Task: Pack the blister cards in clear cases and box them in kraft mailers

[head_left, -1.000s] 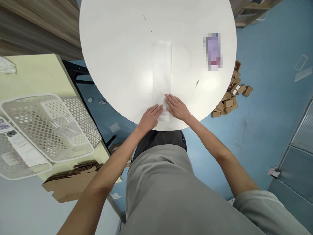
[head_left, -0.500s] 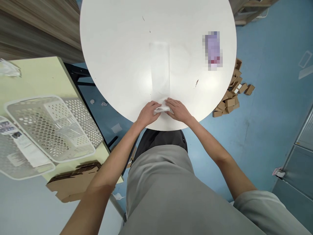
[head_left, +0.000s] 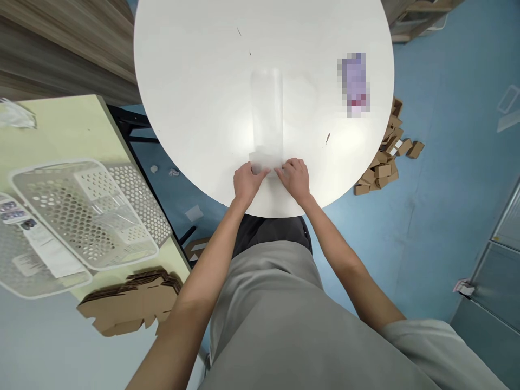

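A long clear plastic bag [head_left: 267, 111] lies flat on the round white table [head_left: 195, 92], running away from me. Its near end is folded over under my fingers. My left hand [head_left: 247, 181] is curled, pinching the bag's near left corner. Close beside it, my right hand [head_left: 296, 179] is curled on the near right corner. Both hands rest on the table near its front edge, almost touching each other.
A blurred purple object [head_left: 355, 84] lies on the table's right side. To the left, a pale green table [head_left: 60, 130] bears white perforated baskets [head_left: 81, 211] and flat cardboard [head_left: 130, 306]. Small cardboard boxes [head_left: 385, 162] are piled on the blue floor at right.
My hands went from lying flat on the bag's near end to gripping it, lifting and folding it forward. Both hands have shifted slightly farther onto the table.
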### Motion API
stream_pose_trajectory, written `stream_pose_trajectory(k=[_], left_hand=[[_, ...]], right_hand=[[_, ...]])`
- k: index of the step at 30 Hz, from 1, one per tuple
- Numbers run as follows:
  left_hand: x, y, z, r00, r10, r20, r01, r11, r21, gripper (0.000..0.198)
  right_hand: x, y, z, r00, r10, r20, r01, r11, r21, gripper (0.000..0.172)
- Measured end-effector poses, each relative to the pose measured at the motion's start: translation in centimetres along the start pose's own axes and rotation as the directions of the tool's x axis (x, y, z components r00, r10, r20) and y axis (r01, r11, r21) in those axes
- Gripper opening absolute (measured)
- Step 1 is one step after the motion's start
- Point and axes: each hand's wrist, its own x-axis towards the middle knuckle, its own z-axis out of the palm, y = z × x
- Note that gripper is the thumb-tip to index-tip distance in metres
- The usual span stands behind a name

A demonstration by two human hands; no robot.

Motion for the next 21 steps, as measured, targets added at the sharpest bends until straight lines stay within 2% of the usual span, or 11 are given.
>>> stream_pose_trajectory(k=[3,4,6,8,10,12,13,15,17,21], left_hand=[[0.2,0.5,0.3,1.0,-0.016,-0.007,0.016,0.998,0.053,0.048],[0.1,0.6,0.3,0.999,0.008,-0.037,-0.005,0.998,0.067,0.054],[-0.1,0.9,0.3,0.987,0.127,-0.103,-0.118,0.989,0.088,0.071],[-0.1,1.3,-0.1,0.944,0.312,-0.11,-0.301,0.947,0.11,0.08],[0.2,1.8,-0.6,0.87,0.491,-0.04,-0.483,0.867,0.126,0.077],[0.9,2.1,-1.1,0.795,0.604,0.057,-0.605,0.785,0.13,0.07],[1.3,2.2,-1.4,0.769,0.63,0.105,-0.639,0.758,0.129,0.067],[2.1,2.2,-1.8,0.746,0.638,0.189,-0.663,0.738,0.126,0.065],[2.7,2.0,-2.2,0.746,0.621,0.24,-0.658,0.742,0.128,0.065],[3.0,1.8,-3.1,0.751,0.602,0.273,-0.65,0.746,0.144,0.065]], right_hand=[[0.2,-0.3,0.5,0.996,0.069,-0.048,-0.069,0.998,0.002,0.054],[0.2,-0.5,0.5,0.997,0.065,-0.05,-0.065,0.998,0.014,0.053],[0.4,-1.1,0.4,0.999,0.007,-0.034,-0.005,0.999,0.047,0.048],[0.6,-1.6,0.2,0.996,-0.093,0.017,0.091,0.993,0.071,0.045],[1.1,-1.7,-0.1,0.977,-0.19,0.101,0.183,0.98,0.077,0.048],[1.6,-1.5,-0.6,0.949,-0.259,0.18,0.25,0.966,0.072,0.052],[1.8,-1.2,-0.8,0.936,-0.283,0.21,0.275,0.959,0.067,0.053],[2.1,-0.8,-1.4,0.916,-0.314,0.25,0.311,0.949,0.053,0.052],[2.2,-0.5,-1.9,0.899,-0.333,0.283,0.336,0.941,0.04,0.051],[2.0,-0.6,-2.5,0.891,-0.311,0.33,0.324,0.946,0.016,0.057]])
